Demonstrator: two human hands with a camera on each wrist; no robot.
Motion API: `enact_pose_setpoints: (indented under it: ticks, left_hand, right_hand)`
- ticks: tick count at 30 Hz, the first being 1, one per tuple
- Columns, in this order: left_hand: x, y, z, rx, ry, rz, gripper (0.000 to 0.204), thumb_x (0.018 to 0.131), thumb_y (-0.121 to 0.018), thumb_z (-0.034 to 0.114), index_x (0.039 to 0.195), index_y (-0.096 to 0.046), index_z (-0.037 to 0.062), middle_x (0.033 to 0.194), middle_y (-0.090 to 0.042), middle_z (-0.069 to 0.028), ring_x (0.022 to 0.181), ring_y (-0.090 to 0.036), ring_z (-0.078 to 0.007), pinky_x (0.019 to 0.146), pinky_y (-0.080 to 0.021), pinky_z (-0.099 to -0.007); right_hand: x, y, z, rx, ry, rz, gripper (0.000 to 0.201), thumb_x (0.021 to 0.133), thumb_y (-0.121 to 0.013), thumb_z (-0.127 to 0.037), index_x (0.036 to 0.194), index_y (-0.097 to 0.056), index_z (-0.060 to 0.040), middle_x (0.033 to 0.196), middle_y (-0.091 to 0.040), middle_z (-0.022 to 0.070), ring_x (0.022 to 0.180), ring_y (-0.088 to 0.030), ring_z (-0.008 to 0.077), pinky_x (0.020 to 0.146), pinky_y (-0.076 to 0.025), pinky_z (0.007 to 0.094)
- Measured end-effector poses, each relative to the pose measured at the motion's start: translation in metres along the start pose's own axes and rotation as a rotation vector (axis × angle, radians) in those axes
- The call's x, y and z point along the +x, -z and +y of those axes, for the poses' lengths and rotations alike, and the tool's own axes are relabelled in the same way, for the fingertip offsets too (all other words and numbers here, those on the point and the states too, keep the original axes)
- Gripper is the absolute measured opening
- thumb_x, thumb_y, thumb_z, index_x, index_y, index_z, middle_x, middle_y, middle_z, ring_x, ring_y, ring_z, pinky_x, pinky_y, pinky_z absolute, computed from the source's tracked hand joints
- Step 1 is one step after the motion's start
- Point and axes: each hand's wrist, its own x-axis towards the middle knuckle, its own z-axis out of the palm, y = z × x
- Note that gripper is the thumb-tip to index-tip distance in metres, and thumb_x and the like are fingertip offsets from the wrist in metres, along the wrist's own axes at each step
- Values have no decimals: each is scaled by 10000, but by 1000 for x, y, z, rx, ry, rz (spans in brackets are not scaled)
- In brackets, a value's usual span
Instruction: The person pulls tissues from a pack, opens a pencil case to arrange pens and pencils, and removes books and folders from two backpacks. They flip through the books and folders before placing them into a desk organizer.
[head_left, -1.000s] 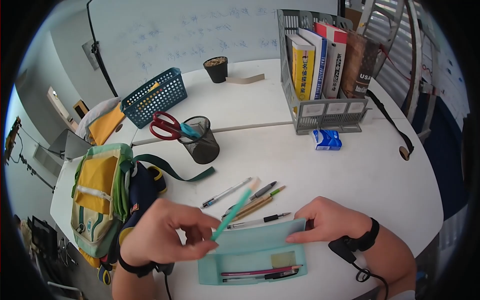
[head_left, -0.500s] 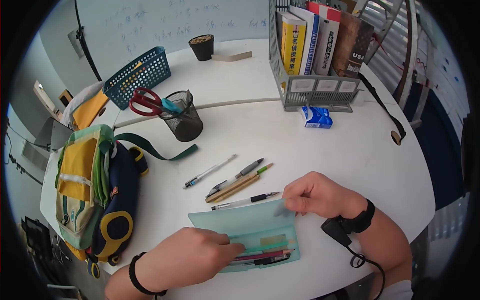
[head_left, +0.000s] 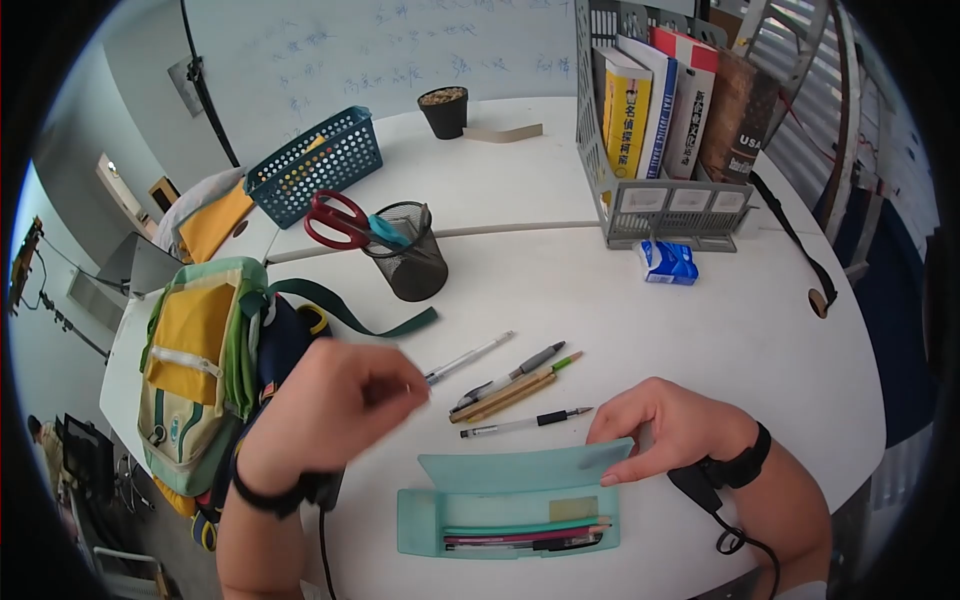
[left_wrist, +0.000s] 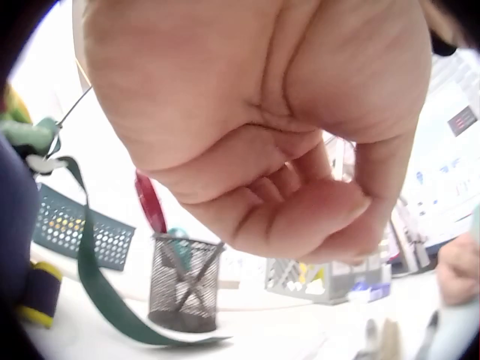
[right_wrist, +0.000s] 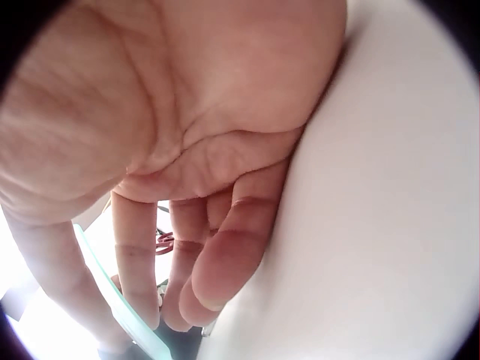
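A translucent teal pencil case (head_left: 420,520) lies on the table with its lid (head_left: 520,466) raised. Inside it are a green pencil, a dark red pencil and a black pen. My right hand (head_left: 680,430) pinches the lid's right end between thumb and fingers; the lid's edge (right_wrist: 120,300) shows between them in the right wrist view. My left hand (head_left: 330,410) is in the air left of the case, fingers loosely curled and holding nothing. Beyond the case lie a black-grip pen (head_left: 525,422), brown pencils (head_left: 505,397), a grey-grip pen (head_left: 510,377) and a white pen (head_left: 470,355).
A backpack (head_left: 195,370) stands at the left, its green strap (head_left: 350,318) across the table. Farther back are a mesh pen cup (head_left: 415,265) with red scissors, a teal basket (head_left: 315,165), a plant pot (head_left: 445,115), a file rack (head_left: 670,215) with books, and a blue packet (head_left: 668,262).
My left hand lowered the green pencil into the case, let go of it, then rose away to the left. My right hand has kept hold of the lid.
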Motion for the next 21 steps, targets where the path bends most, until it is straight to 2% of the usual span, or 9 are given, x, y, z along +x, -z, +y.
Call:
enact_pose_setpoints:
  ticks: [4, 7, 10, 12, 15, 16, 18, 19, 21]
  left_hand:
    - [31, -19, -46, 202, 24, 59, 178, 871, -834, 95, 990, -768, -19, 851, -748, -115, 739, -699, -186, 723, -571, -317]
    - [34, -29, -52, 183, 127, -27, 223, 864, -848, 125, 1011, -757, -16, 907, -745, -137, 794, -705, -200, 761, -573, -333]
    - [25, -25, -46, 298, -25, 15, 232, 886, -828, 89, 1049, -713, -28, 929, -735, -137, 791, -703, -207, 752, -571, -332]
    - [15, -15, -29, 94, 59, 180, 236, 924, -806, 93, 1068, -669, -34, 925, -744, -192, 839, -746, -285, 763, -580, -339]
    - [-6, -11, -35, -423, -33, 332, 218, 914, -830, 13, 1061, -670, -8, 948, -729, -71, 823, -707, -155, 772, -562, -283]
    - [-14, -11, -37, -418, -34, 333, 218, 914, -830, 13, 1061, -670, -8, 948, -729, -71, 823, -707, -155, 772, -562, -283]
    - [-29, -11, -42, -596, -214, 457, 297, 837, -888, -26, 1044, -685, 37, 982, -712, -48, 854, -676, -143, 785, -548, -272]
    - [-30, -11, -45, -595, -213, 463, 297, 837, -888, -26, 1044, -685, 37, 982, -712, -48, 854, -676, -143, 785, -548, -272]
    - [-29, -13, -54, -949, -454, 404, 348, 781, -925, -37, 1013, -685, 65, 1015, -692, -73, 881, -659, -153, 799, -539, -260]
  right_hand:
    - [0, -1, 2, -4, -13, 12, 275, 901, -896, -199, 1108, -823, -34, 1024, -759, 7, 769, -631, 52, 669, -510, 207]
    - [0, 0, 4, -46, -32, 17, 272, 911, -887, -202, 1112, -822, -30, 1011, -757, 9, 768, -634, 50, 670, -512, 212]
    - [1, -2, -3, -65, -49, 36, 258, 923, -878, -209, 1096, -820, -26, 993, -751, 9, 762, -634, 51, 673, -511, 215]
    - [1, -1, -1, -65, -51, 37, 256, 929, -873, -213, 1087, -818, -20, 986, -749, 12, 761, -633, 55, 676, -511, 220]
    - [0, -3, -2, -71, -43, 60, 259, 939, -864, -220, 1077, -813, -7, 968, -743, 21, 760, -630, 62, 683, -512, 227]
    - [0, -4, -4, -85, -34, 80, 264, 944, -860, -224, 1076, -810, -1, 957, -739, 26, 760, -628, 66, 688, -512, 231]
    - [0, -4, -5, -99, -51, 86, 275, 948, -858, -230, 1077, -804, 7, 943, -734, 29, 765, -629, 69, 692, -513, 233]
    - [0, -4, -5, -113, -73, 90, 286, 951, -856, -236, 1079, -798, 14, 930, -728, 33, 769, -630, 72, 696, -513, 235]
    - [0, -4, -5, -128, -86, 84, 292, 952, -857, -238, 1077, -796, 18, 922, -724, 29, 772, -630, 71, 695, -512, 233]
